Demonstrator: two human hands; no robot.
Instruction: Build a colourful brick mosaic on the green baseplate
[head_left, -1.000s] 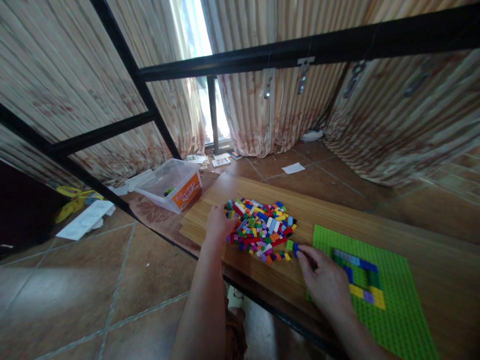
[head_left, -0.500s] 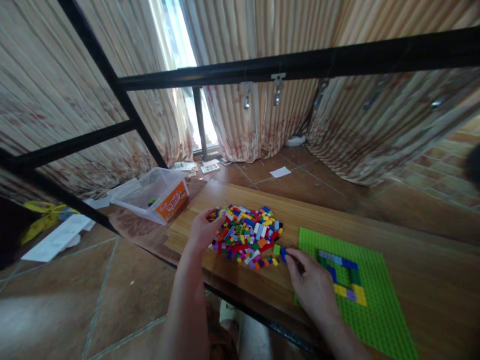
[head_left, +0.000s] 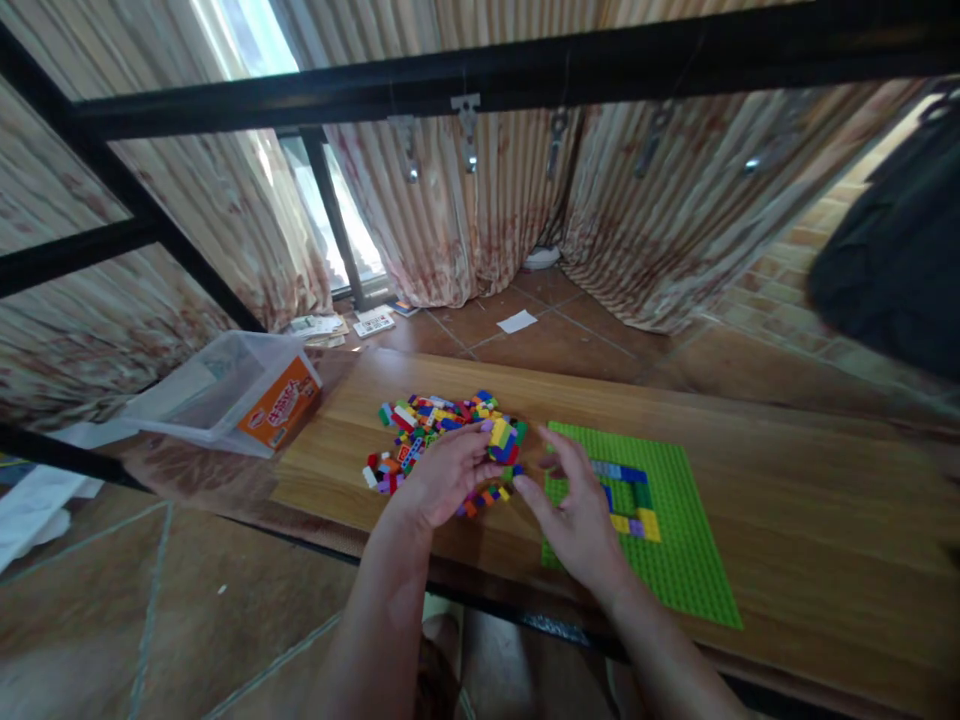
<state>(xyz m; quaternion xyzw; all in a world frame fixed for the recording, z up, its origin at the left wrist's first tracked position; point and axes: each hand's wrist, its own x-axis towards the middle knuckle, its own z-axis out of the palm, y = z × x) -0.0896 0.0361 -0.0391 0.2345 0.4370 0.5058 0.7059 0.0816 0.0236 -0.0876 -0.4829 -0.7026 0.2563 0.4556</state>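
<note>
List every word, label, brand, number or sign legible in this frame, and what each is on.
None can be read with certainty.
Orange label on the clear plastic box: white lettering, too blurred to quote.
White card on the floor by the curtain: dark print, too small.
Toy bricks and green baseplate: no lettering discernible.

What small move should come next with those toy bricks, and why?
Perhaps the right-hand grip should pick one piece from the handful of toy bricks: the left-hand grip holds them, while the right one is spread open nearby, its fingers toward them.
</note>
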